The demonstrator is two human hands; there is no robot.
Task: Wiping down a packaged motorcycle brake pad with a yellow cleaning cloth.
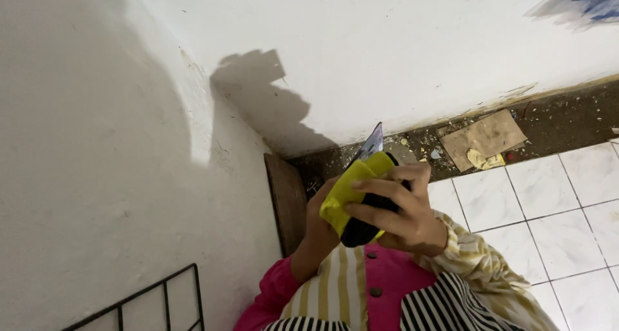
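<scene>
Scraper-like tool [361, 195], with a thick yellow and black handle and a thin grey blade [373, 144] at its far end, sits in the middle of the view, held up in front of the person's chest and over the dirty strip at the foot of the wall.

White walls [400, 53] fill most of the view and meet in a corner just beyond the tool, where the tool and hands cast a dark shadow. White floor tiles [548, 195] spread to the right. A brown wooden edge [287, 202] stands at the corner, a black wire grid [161, 299] shows near left, and a flat scrap of cardboard [483, 137] lies in the debris far right.

Both hands are clenched on the handle: the right hand [400, 215] wraps its fingers over the black part, and the left hand [319, 221] cups the yellow part from behind.

By its look, the handle is rigid, light and easy to grip at its broad middle; the blade looks thin, stiff and probably sharp, so it is best left untouched.

Most of the handle is covered by fingers, the left palm is hidden, and only 1 narrow sliver of blade shows. A blurred blue and white thing in the top right corner is cut off and cannot be identified.
</scene>
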